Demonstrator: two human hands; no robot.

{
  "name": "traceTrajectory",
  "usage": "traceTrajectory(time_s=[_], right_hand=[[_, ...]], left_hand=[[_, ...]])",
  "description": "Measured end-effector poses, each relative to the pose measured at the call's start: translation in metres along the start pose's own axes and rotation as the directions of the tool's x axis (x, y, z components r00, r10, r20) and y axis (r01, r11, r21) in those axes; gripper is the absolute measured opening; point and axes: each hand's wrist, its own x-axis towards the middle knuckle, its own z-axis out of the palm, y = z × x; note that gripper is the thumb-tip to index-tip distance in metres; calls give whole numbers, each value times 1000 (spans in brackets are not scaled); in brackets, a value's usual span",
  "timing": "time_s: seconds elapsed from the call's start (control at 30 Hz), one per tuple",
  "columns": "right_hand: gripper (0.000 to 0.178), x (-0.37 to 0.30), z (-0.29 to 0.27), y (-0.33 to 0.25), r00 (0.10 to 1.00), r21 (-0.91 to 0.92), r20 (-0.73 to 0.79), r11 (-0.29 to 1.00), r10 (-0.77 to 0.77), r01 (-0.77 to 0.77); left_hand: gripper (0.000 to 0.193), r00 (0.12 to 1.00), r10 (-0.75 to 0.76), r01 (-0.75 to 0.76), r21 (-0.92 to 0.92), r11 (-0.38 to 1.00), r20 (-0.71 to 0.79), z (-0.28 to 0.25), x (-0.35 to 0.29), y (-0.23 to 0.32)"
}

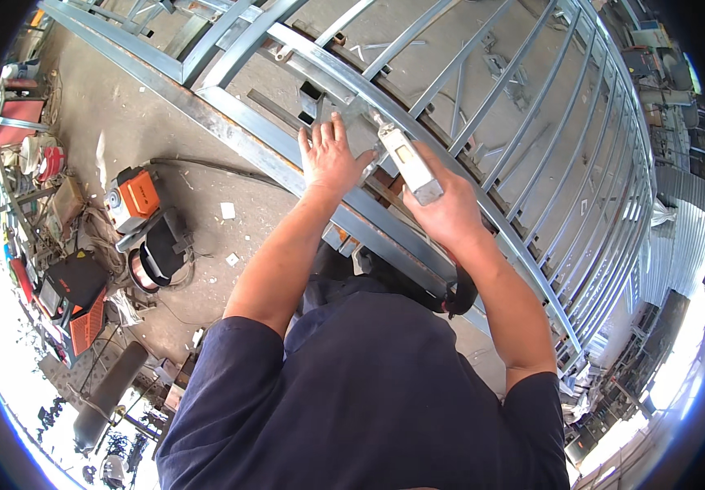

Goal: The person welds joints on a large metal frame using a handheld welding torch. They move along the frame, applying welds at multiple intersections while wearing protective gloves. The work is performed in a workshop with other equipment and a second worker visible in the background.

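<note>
In my right hand (453, 208) is a pale, box-shaped hand tool (411, 167) with a narrow metal tip, its exact kind unclear. The fingers wrap around its near end, and the tip points away from me toward a long steel rail (344, 77). My left hand (330, 161) is empty, fingers stretched and thumb out toward the tool. It is over the square steel tubes (246, 135) of a large metal frame; whether it touches them I cannot tell. A short piece of dark square tube (312, 94) shows just beyond the left fingertips.
A wide grille of parallel metal bars (532, 106) spreads to the right. On the floor at left stand an orange and black machine (133, 198) and a wire spool (142, 269); a dark cable (214, 167) runs toward the frame. Clutter lines the left edge, corrugated sheets (679, 237) the right.
</note>
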Motion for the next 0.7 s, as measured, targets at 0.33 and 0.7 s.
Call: traceTrajectory(time_s=[0.33,0.7], right_hand=[[70,22,26,-11,997,-97,-41,993,-65,61],[72,23,39,-10,992,-220,-61,971,-108,92]], left_hand=[[108,999,-5,8,-47,999,53,-5,0,-2],[96,999,-6,8,-71,997,37,-6,1,-3]])
